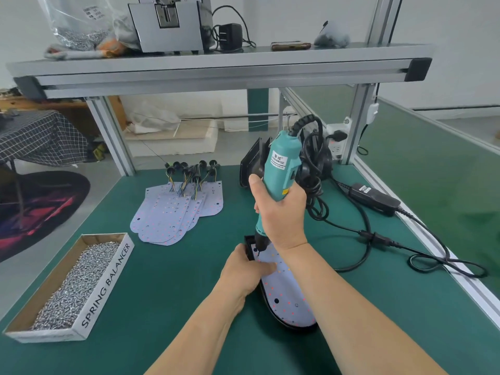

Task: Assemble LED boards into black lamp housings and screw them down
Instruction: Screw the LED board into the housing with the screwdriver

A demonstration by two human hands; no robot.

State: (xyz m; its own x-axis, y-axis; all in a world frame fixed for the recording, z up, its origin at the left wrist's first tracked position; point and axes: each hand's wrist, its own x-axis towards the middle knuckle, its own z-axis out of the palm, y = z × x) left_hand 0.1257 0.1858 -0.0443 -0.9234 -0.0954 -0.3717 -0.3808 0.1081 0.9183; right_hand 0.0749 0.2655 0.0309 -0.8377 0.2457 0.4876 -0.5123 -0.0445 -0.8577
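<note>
The right hand (281, 212) is wrapped tight round a teal electric screwdriver (284, 163), held nearly upright. Its bit touches the far left corner of an LED board (288, 290). That board lies inside a black lamp housing (295, 328), flat on the green bench (167, 307) near the front edge, right of the middle. The left hand (243, 269) holds the housing by its left rim, with its fingers curled onto the board just beside the bit.

A cardboard box of screws (67, 288) sits at the front left corner. A fanned pile of spare boards (176, 212) with wired plugs lies toward the back edge, left of the middle. More black housings (250, 169) stand on edge at the back, behind the screwdriver, next to a coiled black cable (315, 169). A black power adapter (374, 198) lies along the right edge.
</note>
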